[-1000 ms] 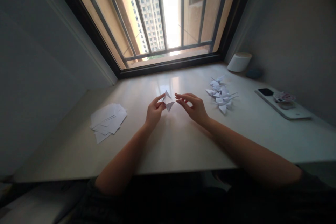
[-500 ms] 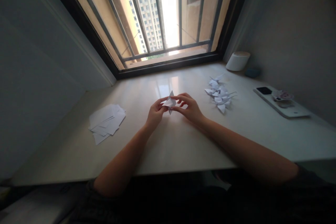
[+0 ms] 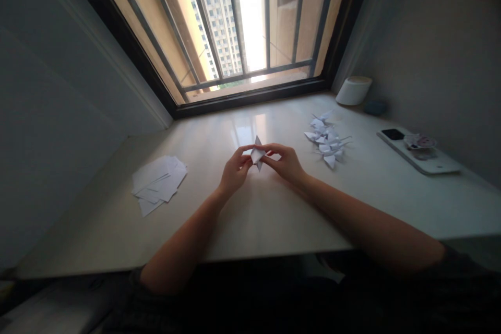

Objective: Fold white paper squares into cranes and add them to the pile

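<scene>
A white folded paper piece (image 3: 257, 155), pointed at its upper and lower ends, is held between both hands above the middle of the table. On its left side, my left hand (image 3: 235, 168) is closed, pinching the paper with thumb and fingers. From the right, my right hand (image 3: 286, 163) grips the opposite side, its thumb and index finger against the paper. Off to the right lies a cluster of white folded paper cranes (image 3: 329, 141). To the left rests a loose stack of white paper sheets (image 3: 159, 180).
A white phone (image 3: 432, 164) with a decorated grip on its back lies at the right. Near the window corner stands a white cylindrical object (image 3: 354, 91), with a dark rounded item (image 3: 374, 108) beside it. The barred window (image 3: 250, 95) borders the table's (image 3: 258, 229) far edge.
The folded paper has turned so its diamond-shaped face shows. My left fingers have shifted to its left edge, and my right thumb and index finger have closed in on its right side.
</scene>
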Demonstrator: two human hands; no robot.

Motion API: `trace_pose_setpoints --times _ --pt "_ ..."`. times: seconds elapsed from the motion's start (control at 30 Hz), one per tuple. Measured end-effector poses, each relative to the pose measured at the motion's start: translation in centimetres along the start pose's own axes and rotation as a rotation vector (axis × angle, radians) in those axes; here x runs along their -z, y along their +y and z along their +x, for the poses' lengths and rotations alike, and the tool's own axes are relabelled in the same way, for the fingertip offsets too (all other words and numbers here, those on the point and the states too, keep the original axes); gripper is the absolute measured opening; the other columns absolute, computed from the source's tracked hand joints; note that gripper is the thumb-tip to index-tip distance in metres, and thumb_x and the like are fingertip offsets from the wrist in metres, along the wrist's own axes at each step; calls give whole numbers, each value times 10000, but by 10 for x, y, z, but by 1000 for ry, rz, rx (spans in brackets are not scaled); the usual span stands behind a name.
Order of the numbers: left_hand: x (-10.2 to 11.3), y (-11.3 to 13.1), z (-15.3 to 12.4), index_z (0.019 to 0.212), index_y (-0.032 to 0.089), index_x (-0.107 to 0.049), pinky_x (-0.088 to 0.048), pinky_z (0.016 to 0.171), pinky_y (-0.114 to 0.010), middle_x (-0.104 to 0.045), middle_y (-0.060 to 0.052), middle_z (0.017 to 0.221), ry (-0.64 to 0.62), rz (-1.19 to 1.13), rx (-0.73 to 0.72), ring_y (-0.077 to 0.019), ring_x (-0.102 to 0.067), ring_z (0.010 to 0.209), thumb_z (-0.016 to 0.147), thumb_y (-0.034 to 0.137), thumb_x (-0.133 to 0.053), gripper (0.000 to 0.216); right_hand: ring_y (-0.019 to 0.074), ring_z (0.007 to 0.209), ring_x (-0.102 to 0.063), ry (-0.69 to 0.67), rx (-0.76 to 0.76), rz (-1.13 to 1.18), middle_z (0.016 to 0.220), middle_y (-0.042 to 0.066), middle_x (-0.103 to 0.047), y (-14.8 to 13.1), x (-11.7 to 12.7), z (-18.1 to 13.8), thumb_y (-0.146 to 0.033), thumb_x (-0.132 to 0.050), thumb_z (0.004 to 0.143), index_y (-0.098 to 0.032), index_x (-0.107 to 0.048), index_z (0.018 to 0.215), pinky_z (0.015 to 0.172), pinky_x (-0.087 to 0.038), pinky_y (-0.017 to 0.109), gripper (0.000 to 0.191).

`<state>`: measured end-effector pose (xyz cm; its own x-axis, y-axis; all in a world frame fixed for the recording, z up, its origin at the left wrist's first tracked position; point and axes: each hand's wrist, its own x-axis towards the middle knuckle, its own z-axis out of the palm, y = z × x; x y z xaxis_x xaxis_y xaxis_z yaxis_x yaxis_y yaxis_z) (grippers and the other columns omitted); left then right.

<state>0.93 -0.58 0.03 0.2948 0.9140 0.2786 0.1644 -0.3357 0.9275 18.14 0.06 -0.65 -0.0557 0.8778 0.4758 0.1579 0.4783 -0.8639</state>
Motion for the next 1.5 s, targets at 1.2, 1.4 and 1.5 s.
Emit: trace_pose_setpoints --times 1.2,1.4,1.5 --pt "-4 2 2 1062 150 -684 -499 876 -372 -708 -106 1027 79 -38 64 -227 -656 948 780 431 -663 399 154 698 -588 93 -52 96 816 32 -705 -1 0 2 -307 -708 711 -226 -738 941 638 -482 292 246" --pt "-7 0 2 943 143 -720 -517 791 -346 -729 -70 861 53 -397 234 -174 -656 768 671 389 -769 370 166 841 -587 22 15 146 930 41 -650 -1 -1 2 -268 -695 742 -260 -733 950 654 -464 276 212" --pt "-6 2 1 959 142 -723 -513 771 -325 -730 -62 828 66 -435 262 -157 -645 736 659 366 -780 378 185 952 -579 -28 15 166 1014 51 -607 0 0 3 -288 -693 750 -281 -732 963 688 -474 275 216"
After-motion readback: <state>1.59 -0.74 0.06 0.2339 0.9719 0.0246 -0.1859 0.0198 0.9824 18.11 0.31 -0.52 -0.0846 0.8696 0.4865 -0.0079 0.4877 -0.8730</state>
